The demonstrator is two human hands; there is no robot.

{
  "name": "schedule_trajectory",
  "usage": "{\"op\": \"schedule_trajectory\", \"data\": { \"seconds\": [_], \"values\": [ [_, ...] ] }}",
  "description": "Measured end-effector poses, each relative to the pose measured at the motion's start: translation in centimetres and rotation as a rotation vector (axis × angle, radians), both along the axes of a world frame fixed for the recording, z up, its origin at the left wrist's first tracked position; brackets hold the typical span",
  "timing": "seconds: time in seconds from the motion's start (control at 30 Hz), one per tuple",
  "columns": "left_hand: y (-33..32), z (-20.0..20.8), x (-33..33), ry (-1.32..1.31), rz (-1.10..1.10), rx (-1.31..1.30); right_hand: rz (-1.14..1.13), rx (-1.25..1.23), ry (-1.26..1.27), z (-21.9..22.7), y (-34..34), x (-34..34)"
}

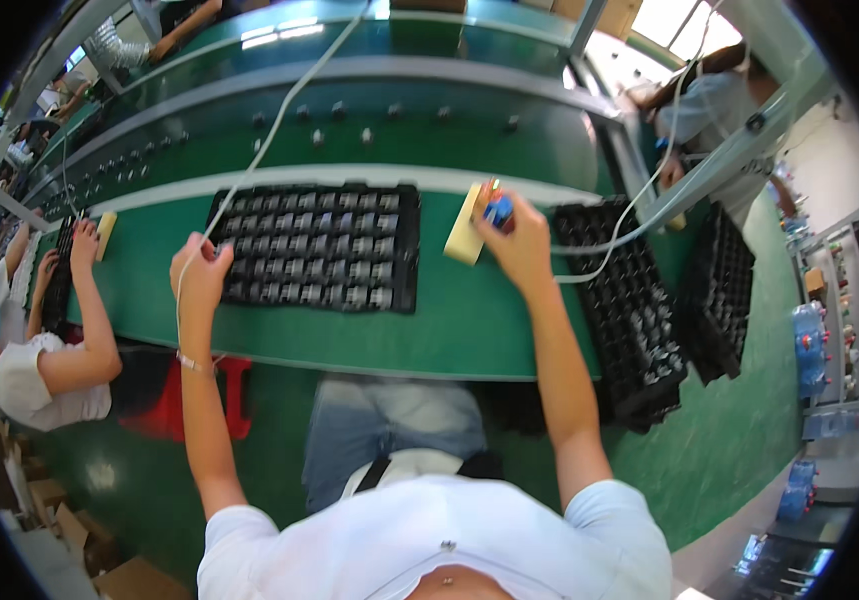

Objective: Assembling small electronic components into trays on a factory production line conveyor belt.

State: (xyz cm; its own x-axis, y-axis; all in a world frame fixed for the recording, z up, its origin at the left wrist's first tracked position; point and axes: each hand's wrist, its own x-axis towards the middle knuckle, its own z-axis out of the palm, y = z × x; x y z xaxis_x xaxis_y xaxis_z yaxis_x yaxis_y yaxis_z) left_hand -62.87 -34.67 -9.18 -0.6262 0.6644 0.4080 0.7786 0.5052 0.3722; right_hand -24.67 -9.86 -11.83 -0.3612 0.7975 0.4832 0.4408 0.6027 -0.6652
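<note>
Black rectangular plastic tray point(411, 245), with rows of small silvery-grey parts point(299, 245) in its pockets. Lies flat on the green worktop point(379, 345), between the left hand point(201, 272) and the right hand point(521, 240), both bare.

Left hand at the tray's left edge, half curled, thumb and forefinger toward the rim. Cannot tell about contact with the rim, nor about anything small between the fingertips. Right hand past the tray's right end, well apart from the left, pinching a small blue-and-orange object point(497, 208) between thumb and fingers. Just beside that pinch, a pale yellow rectangular block point(463, 242), set at a slant. Cannot tell whether touching the object. Thin white cord point(294, 95) slanting down from above, across the view of the left hand.

Further right, black plastic trays with gridded pockets point(654, 400), at the worktop's right end.

Step in hand, by judgement: handling of the small blue-and-orange object beside the block, with the loaded tray close to the left hand. Called for next, by judgement: a light but secure pinch, clearance from the block, and no knock against the tray, to leave the rows undisturbed. White cord worth avoiding too, as a possible snag.
</note>
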Motion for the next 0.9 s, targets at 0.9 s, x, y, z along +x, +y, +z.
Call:
{"op": "schedule_trajectory", "data": {
  "seconds": [0.9],
  "values": [
    [17.8,-3.2,17.0,-1.704,-0.628,0.532,-0.268,0.011,-0.183,-0.8,14.7,-9.1]
  ]
}}
